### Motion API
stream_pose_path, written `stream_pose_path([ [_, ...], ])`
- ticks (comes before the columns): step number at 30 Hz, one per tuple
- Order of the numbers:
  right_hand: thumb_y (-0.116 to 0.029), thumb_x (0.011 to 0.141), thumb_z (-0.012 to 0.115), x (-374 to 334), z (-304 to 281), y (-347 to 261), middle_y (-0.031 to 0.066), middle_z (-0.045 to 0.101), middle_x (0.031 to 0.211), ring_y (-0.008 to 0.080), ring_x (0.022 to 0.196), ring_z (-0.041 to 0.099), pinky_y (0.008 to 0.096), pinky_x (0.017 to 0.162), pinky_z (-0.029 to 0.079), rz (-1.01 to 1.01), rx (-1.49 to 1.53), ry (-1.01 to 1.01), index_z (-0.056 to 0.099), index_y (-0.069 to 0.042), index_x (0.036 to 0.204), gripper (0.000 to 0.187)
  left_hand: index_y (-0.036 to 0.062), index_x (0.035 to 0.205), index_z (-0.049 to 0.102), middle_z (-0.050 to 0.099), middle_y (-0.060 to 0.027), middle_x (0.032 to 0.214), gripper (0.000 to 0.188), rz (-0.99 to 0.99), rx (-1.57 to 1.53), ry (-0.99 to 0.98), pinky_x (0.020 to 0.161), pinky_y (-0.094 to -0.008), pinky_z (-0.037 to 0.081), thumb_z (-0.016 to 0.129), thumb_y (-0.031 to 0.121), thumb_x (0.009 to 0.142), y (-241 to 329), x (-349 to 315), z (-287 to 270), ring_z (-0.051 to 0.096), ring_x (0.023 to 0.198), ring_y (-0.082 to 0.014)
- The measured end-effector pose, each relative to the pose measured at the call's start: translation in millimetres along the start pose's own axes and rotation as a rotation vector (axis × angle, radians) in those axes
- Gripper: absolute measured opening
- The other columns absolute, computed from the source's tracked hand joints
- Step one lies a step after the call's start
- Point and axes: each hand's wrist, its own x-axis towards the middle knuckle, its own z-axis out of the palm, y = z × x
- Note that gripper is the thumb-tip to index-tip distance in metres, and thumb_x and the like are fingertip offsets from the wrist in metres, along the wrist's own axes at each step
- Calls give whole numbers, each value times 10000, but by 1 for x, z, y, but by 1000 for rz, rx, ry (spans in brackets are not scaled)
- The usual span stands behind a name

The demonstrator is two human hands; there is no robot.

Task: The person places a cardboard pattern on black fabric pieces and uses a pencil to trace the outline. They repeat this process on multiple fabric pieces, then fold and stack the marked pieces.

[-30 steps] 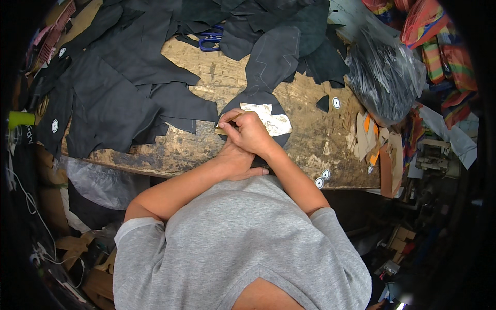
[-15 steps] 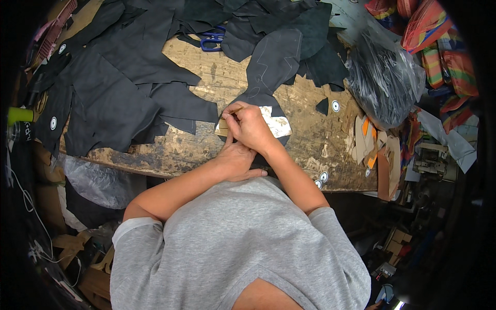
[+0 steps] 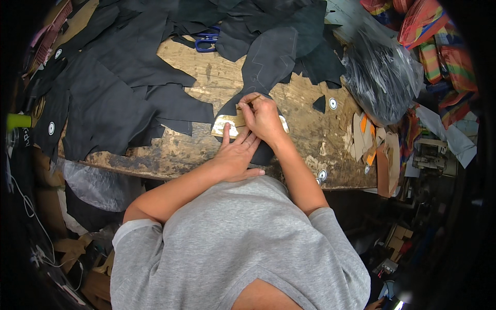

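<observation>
1. Fingers of the right hand point(image 3: 263, 120) are pinched together around what looks like a slim tool point(image 3: 256, 97), its tip too small to make out.
2. Left-hand fingers are spread, the left hand point(image 3: 235, 157) lying flat with fingertips on the pale pattern piece point(image 3: 219, 125).
3. That pattern piece sits on the lower part of a dark leather piece point(image 3: 271, 54), near the surface's point(image 3: 204, 72) front edge; the right hand covers some of it.
4. Done, as far as shows: pale outlines stand on the leather's upper part, beyond the hands.
5. Left, by my judgement: marking around the pattern piece looks partway; how much is drawn there I cannot tell. Cutting seems not yet begun on the outlined shapes, and the blue-handled scissors point(image 3: 206, 42) lie apart, beside other dark leather point(image 3: 111, 93).
</observation>
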Motion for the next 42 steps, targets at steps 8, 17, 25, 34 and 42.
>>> stream_pose_path([
  [8, -9, 801, 619, -6, 2, 10, 169, 660, 861, 312, 731, 635, 352, 664, 506, -69, 22, -19, 599, 97, 658, 179, -45, 1457, 133, 132, -192, 1535, 972, -11, -7, -40, 1062, -653, -93, 455, 644, 852, 0, 0, -3, -35, 1437, -319],
  [17, -9, 789, 624, 6, 0, 10, 185, 666, 856, 317, 717, 651, 347, 666, 518, 5, 28, 53, 643, 91, 747, 111, -38, 1463, 100, 86, -215, 1537, 1008, -18, 47, -51, 1060, -663, -65, 495, 643, 834, 3, 2, -6, -14, 1433, -351],
  [25, -24, 845, 610, -21, -27, 42, 141, 649, 670, 162, 607, 656, 283, 552, 503, 291, -6, 253, 648, 81, 838, 112, -34, 1453, 183, 103, -154, 1548, 1040, -39, 69, -61, 1052, -683, -49, 551, 666, 777, 7, 4, -10, -29, 1439, -307],
  [34, -39, 836, 622, -37, -36, 37, 155, 647, 680, 185, 593, 639, 299, 558, 491, 82, -55, 225, 658, 49, 862, 98, -65, 1410, 272, 174, -185, 1520, 1098, -96, 66, -130, 1047, -702, 103, 738, 580, 653, 20, 10, -34, 69, 1428, -343],
  [42, -67, 806, 632, -45, -56, 35, 222, 626, 666, 328, 578, 634, 362, 557, 492, 291, -75, 240, 652, 49, 792, 119, -78, 1409, 266, 158, -197, 1526, 1091, -118, 6, -175, 1052, -700, 104, 771, 523, 651, 21, 13, -41, 51, 1428, -360],
])
